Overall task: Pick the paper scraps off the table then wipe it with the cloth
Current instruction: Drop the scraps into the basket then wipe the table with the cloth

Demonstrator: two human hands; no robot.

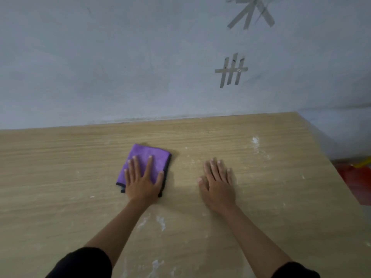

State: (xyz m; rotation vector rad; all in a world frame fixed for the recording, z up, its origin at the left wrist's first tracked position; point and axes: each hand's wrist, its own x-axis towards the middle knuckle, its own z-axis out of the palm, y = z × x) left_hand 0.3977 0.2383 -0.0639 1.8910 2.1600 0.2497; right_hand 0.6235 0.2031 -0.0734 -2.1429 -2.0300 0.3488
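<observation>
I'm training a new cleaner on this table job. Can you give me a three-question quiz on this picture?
1. True or false: the left hand lies flat on the purple cloth.
2. What does the right hand rest on? A) the cloth B) the bare table C) the wall
3. What marks the tabletop near the forearms?

Key: 1 true. 2 B. 3 White smears.

I see a purple cloth (147,157) with dark edging on a light wood-grain table (60,157) smeared white.
</observation>
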